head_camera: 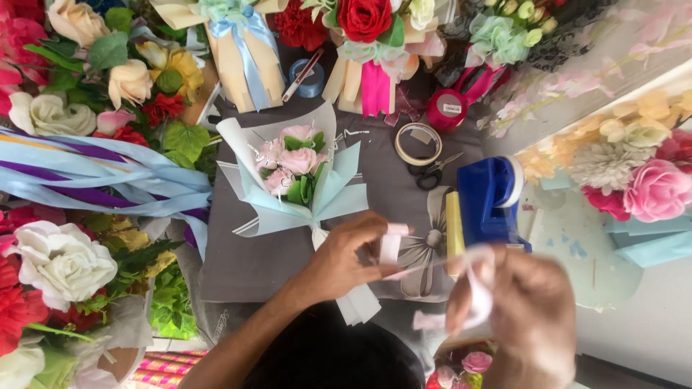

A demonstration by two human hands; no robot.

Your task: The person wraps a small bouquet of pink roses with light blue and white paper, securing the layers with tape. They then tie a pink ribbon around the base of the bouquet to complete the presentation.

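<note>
1. Beyond our left hand (344,253) lies the small bouquet (297,180), already wrapped in pale blue paper.
2. Our left hand pinches a pink ribbon (391,245); our blurred right hand (522,310) grips its other end.
3. We judge the bow not yet tied on.

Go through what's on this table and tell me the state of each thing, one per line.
Left hand: pinching the pale pink ribbon.
Right hand: blurred, ribbon looped over its fingers.
Small bouquet: wrapped in pale blue paper, lying flat.
Scissors: lying closed.
Blue tape dispenser: upright, tape roll loaded.
</note>
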